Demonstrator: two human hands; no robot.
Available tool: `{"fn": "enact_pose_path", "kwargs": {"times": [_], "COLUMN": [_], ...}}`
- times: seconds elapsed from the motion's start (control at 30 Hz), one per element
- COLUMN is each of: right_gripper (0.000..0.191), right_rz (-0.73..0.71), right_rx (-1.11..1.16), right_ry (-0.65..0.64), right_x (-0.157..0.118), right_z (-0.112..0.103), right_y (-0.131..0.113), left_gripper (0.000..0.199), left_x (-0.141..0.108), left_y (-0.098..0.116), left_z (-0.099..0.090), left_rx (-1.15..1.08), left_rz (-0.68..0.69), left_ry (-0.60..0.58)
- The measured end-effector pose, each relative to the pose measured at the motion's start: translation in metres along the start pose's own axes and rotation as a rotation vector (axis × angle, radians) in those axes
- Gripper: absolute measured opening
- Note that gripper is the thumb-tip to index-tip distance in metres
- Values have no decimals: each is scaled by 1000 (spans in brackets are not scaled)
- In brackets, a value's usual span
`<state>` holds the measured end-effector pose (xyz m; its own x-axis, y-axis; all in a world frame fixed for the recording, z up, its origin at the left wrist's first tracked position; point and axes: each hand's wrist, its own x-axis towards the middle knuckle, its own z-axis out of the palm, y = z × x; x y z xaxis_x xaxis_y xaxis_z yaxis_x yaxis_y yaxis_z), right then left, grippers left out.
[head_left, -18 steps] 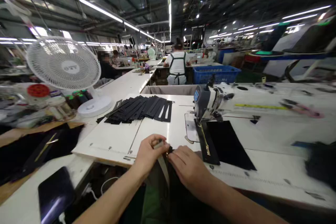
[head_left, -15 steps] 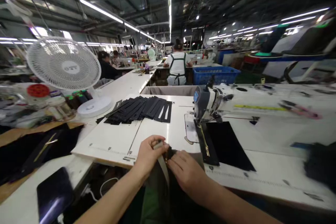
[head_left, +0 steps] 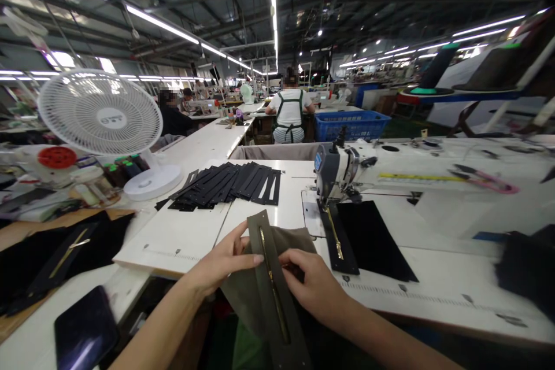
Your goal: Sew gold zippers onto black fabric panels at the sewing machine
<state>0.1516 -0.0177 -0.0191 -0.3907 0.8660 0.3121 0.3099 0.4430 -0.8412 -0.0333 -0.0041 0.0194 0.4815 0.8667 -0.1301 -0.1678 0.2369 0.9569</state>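
Observation:
A grey-green strip with a gold zipper point(head_left: 273, 283) is held up at the table's front edge, with grey-green fabric point(head_left: 243, 300) behind it. My left hand point(head_left: 228, 260) pinches the strip's left side, thumb on its face near the zipper. At the strip's right side, my right hand point(head_left: 310, 280) has its fingers closed on the edge and the fabric. The sewing machine head point(head_left: 336, 173) stands to the right, over a black strip with a gold zipper point(head_left: 337, 237). Black fabric point(head_left: 375, 240) lies beside that strip.
Black slotted pieces point(head_left: 229, 185) are piled on the white table point(head_left: 173, 237). A white fan point(head_left: 104, 115) and a phone point(head_left: 85, 326) are at left. Snips point(head_left: 485, 178) rest on the machine. Beyond are a blue basket point(head_left: 351, 125) and a person in a white shirt point(head_left: 289, 110).
The strip has been turned so its zipper face shows lengthwise. My left hand has moved left and down; my right hand has shifted slightly right. The view has shifted a little.

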Motion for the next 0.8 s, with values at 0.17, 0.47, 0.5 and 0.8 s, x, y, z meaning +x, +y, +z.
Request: {"fn": "enact_pose_path", "kwargs": {"times": [0.17,0.47,0.5,0.8], "right_gripper": [10,26,24,10], "right_rz": [114,35,21,184], "right_rx": [209,-71,-82,211], "right_ry": [-43,-27,1,-50], "right_x": [6,31,33,39], "right_z": [0,-17,-19,-28], "right_y": [-8,-26,-27,-36], "left_gripper": [53,39,38,39], "left_x": [-1,10,11,13], "left_y": [-3,25,29,53], "left_z": [-5,5,5,4], "left_rx": [11,183,191,245], "left_rz": [-31,55,56,56], "left_ry": [95,198,191,109]}}
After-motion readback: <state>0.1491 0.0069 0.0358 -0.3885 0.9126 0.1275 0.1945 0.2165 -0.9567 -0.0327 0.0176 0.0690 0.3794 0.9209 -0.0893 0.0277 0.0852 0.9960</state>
